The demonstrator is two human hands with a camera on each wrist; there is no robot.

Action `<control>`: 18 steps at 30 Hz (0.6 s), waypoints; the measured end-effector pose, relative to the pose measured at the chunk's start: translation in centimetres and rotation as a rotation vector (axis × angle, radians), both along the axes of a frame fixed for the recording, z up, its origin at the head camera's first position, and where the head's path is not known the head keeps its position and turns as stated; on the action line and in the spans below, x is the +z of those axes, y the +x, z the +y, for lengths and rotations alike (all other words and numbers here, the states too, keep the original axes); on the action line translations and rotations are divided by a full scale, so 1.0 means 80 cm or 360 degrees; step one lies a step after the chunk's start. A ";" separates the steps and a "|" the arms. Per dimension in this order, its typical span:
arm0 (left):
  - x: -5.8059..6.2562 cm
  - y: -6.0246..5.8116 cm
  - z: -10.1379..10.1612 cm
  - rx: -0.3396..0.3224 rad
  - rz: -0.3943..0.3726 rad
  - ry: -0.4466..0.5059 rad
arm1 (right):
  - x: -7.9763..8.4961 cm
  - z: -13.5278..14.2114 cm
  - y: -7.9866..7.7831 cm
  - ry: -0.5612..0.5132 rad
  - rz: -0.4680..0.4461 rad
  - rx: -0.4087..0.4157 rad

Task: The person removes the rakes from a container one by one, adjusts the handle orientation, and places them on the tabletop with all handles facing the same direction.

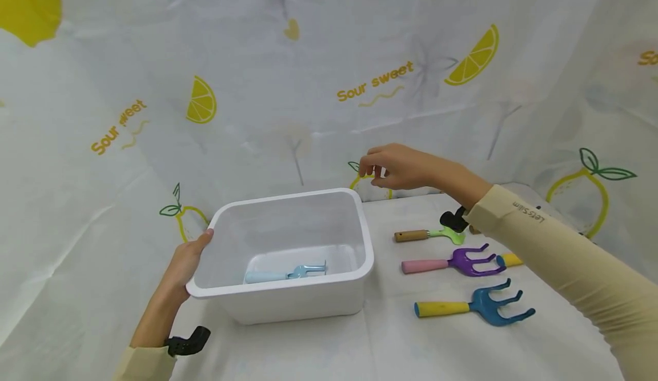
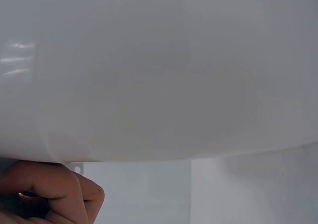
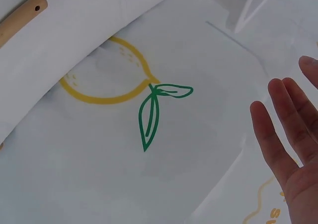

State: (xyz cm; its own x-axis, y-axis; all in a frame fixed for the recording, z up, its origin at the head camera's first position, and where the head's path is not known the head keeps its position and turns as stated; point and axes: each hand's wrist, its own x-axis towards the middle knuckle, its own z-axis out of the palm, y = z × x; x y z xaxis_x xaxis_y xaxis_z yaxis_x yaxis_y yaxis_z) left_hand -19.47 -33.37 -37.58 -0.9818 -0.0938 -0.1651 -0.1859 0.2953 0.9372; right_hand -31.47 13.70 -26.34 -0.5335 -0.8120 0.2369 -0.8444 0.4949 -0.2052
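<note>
My left hand (image 1: 185, 261) grips the left end of a white plastic tub (image 1: 298, 302), its thumb over the rim. The left wrist view shows curled fingers (image 2: 82, 196) at the tub's edge. Inside the tub lies a light blue hand fork (image 1: 267, 277), its handle toward the left. My right hand (image 1: 398, 167) is raised beyond the tub's back right corner. It holds nothing, its fingers loosely bent and apart in the right wrist view.
Right of the tub lie a green garden tool with a wooden handle (image 1: 410, 236), a purple hand fork with a pink handle (image 1: 424, 265) and a blue one with a yellow handle (image 1: 442, 309). Another yellow handle (image 1: 509, 260) shows beside the right sleeve. A lemon-print cloth (image 1: 308, 95) hangs behind.
</note>
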 end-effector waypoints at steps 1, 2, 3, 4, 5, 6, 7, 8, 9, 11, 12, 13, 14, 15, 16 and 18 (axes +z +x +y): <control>0.000 0.000 0.000 0.0002 0.0000 0.0000 | 0.001 -0.003 -0.001 -0.0003 -0.0006 0.0005; 0.000 0.000 0.000 0.0002 0.0001 0.0000 | 0.002 -0.006 -0.002 -0.0005 -0.0012 0.0011; -0.001 0.001 0.000 0.0003 0.0002 -0.0002 | 0.003 -0.009 -0.002 -0.0002 -0.0019 0.0009; 0.000 0.000 0.000 0.0005 0.0003 -0.0005 | 0.003 -0.012 -0.002 0.0000 -0.0027 0.0004; 0.000 0.000 0.000 0.0006 0.0004 -0.0006 | 0.005 -0.015 -0.003 0.0002 -0.0031 0.0006; 0.000 0.000 0.000 0.0007 0.0005 -0.0007 | 0.006 -0.019 -0.003 0.0005 -0.0035 0.0011; 0.000 0.000 0.000 0.0009 0.0006 -0.0010 | 0.007 -0.022 -0.003 0.0007 -0.0034 0.0018; 0.000 0.000 0.000 0.0011 0.0006 -0.0012 | 0.009 -0.026 -0.003 0.0008 -0.0037 0.0027; -0.001 0.000 0.000 0.0014 0.0005 -0.0016 | 0.010 -0.029 -0.002 0.0010 -0.0037 0.0037; -0.001 0.000 0.000 0.0016 0.0001 -0.0019 | 0.012 -0.036 -0.002 0.0009 -0.0041 0.0060; -0.001 0.000 0.000 0.0018 -0.0003 -0.0021 | 0.014 -0.039 -0.002 0.0008 -0.0043 0.0072; -0.001 0.000 0.000 0.0019 -0.0006 -0.0023 | 0.015 -0.043 -0.001 0.0009 -0.0042 0.0083; -0.002 0.000 0.000 0.0021 -0.0009 -0.0024 | 0.016 -0.046 0.000 0.0010 -0.0049 0.0093; -0.002 -0.001 0.000 0.0023 -0.0010 -0.0025 | 0.016 -0.049 0.000 0.0012 -0.0053 0.0100; -0.002 -0.001 0.000 0.0023 -0.0009 -0.0026 | 0.017 -0.052 0.000 0.0016 -0.0061 0.0102; -0.002 -0.001 0.000 0.0019 -0.0004 -0.0030 | 0.018 -0.058 0.001 0.0025 -0.0072 0.0100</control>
State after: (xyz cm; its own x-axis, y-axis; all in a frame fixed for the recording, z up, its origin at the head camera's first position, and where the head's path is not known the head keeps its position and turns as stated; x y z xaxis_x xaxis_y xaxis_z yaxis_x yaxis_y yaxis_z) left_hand -19.56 -33.38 -37.72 -0.9801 -0.1090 -0.1659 -0.1921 0.3107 0.9309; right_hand -31.35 9.10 -24.93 -0.4915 -0.8475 0.2003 -0.8637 0.4450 -0.2366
